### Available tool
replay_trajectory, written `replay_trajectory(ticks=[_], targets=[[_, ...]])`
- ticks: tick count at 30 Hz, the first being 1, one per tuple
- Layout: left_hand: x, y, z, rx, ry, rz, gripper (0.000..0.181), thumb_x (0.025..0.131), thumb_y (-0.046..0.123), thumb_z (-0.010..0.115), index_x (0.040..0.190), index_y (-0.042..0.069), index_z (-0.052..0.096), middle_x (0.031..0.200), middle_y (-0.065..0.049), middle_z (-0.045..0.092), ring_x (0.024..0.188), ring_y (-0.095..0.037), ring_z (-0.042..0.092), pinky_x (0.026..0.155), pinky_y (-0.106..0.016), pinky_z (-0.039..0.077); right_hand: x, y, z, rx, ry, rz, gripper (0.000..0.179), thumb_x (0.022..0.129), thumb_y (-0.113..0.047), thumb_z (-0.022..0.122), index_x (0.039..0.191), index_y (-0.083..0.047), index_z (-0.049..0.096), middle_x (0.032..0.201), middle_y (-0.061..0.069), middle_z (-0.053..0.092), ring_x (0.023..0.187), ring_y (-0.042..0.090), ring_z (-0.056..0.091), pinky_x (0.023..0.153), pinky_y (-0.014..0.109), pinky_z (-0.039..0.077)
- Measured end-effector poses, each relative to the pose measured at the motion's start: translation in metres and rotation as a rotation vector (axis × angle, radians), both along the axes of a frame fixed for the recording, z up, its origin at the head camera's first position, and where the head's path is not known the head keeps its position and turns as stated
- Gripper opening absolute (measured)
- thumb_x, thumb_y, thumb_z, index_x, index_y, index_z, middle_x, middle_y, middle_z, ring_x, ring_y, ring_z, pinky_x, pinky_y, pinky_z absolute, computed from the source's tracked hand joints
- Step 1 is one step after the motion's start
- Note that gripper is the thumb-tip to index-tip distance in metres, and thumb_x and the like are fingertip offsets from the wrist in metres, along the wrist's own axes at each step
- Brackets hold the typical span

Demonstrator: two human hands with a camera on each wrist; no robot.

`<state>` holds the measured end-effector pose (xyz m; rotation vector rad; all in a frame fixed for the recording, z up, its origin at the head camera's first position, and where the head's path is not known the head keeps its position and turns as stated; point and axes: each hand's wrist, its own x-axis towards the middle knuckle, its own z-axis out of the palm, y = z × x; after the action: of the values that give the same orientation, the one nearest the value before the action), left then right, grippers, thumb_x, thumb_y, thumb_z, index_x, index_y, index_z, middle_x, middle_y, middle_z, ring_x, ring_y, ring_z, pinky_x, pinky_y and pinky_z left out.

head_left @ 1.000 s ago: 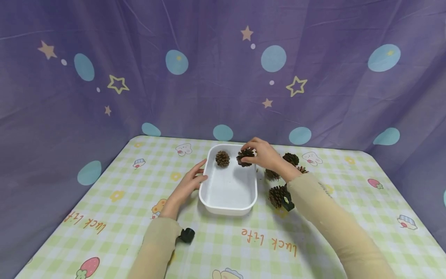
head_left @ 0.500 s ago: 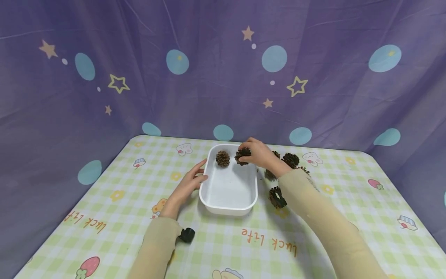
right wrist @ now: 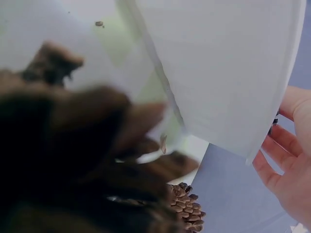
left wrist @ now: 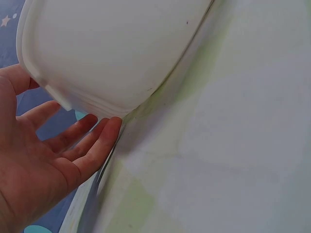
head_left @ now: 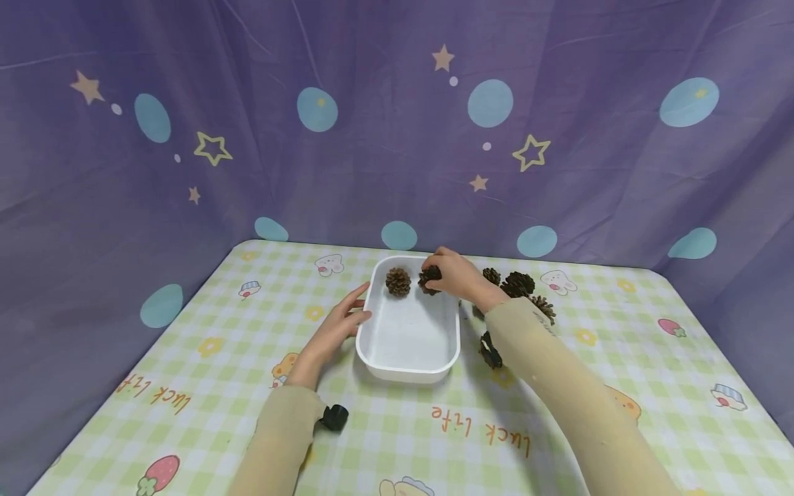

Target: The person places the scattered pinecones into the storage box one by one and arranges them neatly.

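Observation:
A white rectangular tray [head_left: 408, 337] stands on the table, its rim rounded at the corners. One brown pine cone [head_left: 398, 282] sits in its far left part. Over the far right part of the tray, my right hand [head_left: 460, 277] grips a darker pine cone [head_left: 428, 281] between thumb and fingers, partly covering it. In the right wrist view the tray wall hides most of that cone from the camera. My left hand [head_left: 329, 337] lies along the tray's left side; in the left wrist view its spread fingertips [left wrist: 113, 125] touch the outer wall.
Right of the tray lie several more pine cones [head_left: 517, 284], some partly behind my right sleeve [head_left: 558, 358]. One large cone [right wrist: 73, 145] looms blurred in the right wrist view. A checked tablecloth [head_left: 248, 441] covers the table, with a purple curtain [head_left: 384, 186] behind it.
My right hand has shifted slightly left over the tray with the pine cone in its grip, uncovering more of the cones on the right. The left hand stays in place.

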<state>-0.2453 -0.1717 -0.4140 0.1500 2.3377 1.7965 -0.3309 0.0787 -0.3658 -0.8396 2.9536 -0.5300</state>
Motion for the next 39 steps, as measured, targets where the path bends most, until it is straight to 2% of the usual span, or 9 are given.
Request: replay_trajectory(ticks=[6, 10, 19, 25, 32, 35, 39], targets=[[0.001, 0.0, 0.0, -0.011, 0.032, -0.007, 0.062, 0.089, 0.026, 0.051, 0.144, 0.03, 0.025, 0.132, -0.015, 0.04, 0.112, -0.03, 0.05, 0.083, -0.035, 0.053, -0.002, -0.004, -0.001, 0.029, 0.03, 0.031, 0.038, 0.081, -0.022, 0.068, 0.117, -0.01, 0.061, 0.113, 0.008, 0.052, 0.101, 0.023, 0.053, 0.088, 0.036, 0.048], [0.002, 0.0, -0.002, -0.016, 0.068, -0.012, 0.062, 0.088, 0.027, 0.051, 0.144, 0.027, 0.025, 0.13, -0.019, 0.041, 0.109, -0.03, 0.052, 0.08, -0.034, 0.054, -0.002, -0.006, -0.004, 0.044, 0.037, 0.054, 0.036, 0.081, -0.018, 0.069, 0.115, -0.009, 0.062, 0.113, 0.01, 0.054, 0.101, 0.024, 0.054, 0.088, 0.036, 0.049], [-0.001, -0.001, -0.003, -0.008, 0.008, 0.004, 0.061, 0.09, 0.023, 0.051, 0.144, 0.03, 0.025, 0.132, -0.015, 0.041, 0.113, -0.03, 0.049, 0.084, -0.035, 0.053, -0.005, -0.012, -0.012, 0.097, -0.005, 0.052, 0.037, 0.082, -0.015, 0.067, 0.118, -0.009, 0.06, 0.119, 0.01, 0.052, 0.106, 0.024, 0.053, 0.088, 0.035, 0.049], [0.0, 0.0, -0.001, -0.022, 0.004, 0.013, 0.061, 0.089, 0.024, 0.051, 0.143, 0.033, 0.025, 0.133, -0.014, 0.04, 0.115, -0.03, 0.048, 0.086, -0.035, 0.052, -0.007, -0.014, -0.013, 0.103, -0.011, 0.042, 0.035, 0.083, -0.015, 0.066, 0.117, -0.011, 0.06, 0.119, 0.009, 0.051, 0.106, 0.023, 0.053, 0.088, 0.035, 0.049], [0.0, 0.001, 0.0, -0.012, 0.004, 0.008, 0.06, 0.089, 0.023, 0.051, 0.143, 0.031, 0.026, 0.133, -0.014, 0.04, 0.115, -0.03, 0.048, 0.086, -0.036, 0.052, -0.007, -0.013, -0.013, 0.082, -0.013, 0.036, 0.036, 0.083, -0.016, 0.066, 0.118, -0.012, 0.06, 0.118, 0.009, 0.052, 0.106, 0.023, 0.053, 0.089, 0.035, 0.049], [0.001, 0.001, 0.002, -0.008, -0.002, 0.001, 0.061, 0.09, 0.022, 0.052, 0.144, 0.03, 0.025, 0.134, -0.015, 0.04, 0.116, -0.031, 0.048, 0.086, -0.035, 0.052, -0.006, -0.012, -0.012, 0.069, -0.013, 0.035, 0.036, 0.083, -0.016, 0.066, 0.117, -0.012, 0.06, 0.118, 0.009, 0.052, 0.105, 0.023, 0.053, 0.088, 0.035, 0.049], [0.006, 0.003, 0.014, 0.01, -0.024, -0.008, 0.061, 0.09, 0.018, 0.051, 0.145, 0.025, 0.024, 0.134, -0.018, 0.039, 0.116, -0.033, 0.047, 0.086, -0.036, 0.052, -0.005, -0.011, -0.01, 0.06, -0.01, 0.033, 0.035, 0.083, -0.016, 0.066, 0.117, -0.011, 0.06, 0.117, 0.009, 0.052, 0.105, 0.023, 0.053, 0.087, 0.034, 0.049]])
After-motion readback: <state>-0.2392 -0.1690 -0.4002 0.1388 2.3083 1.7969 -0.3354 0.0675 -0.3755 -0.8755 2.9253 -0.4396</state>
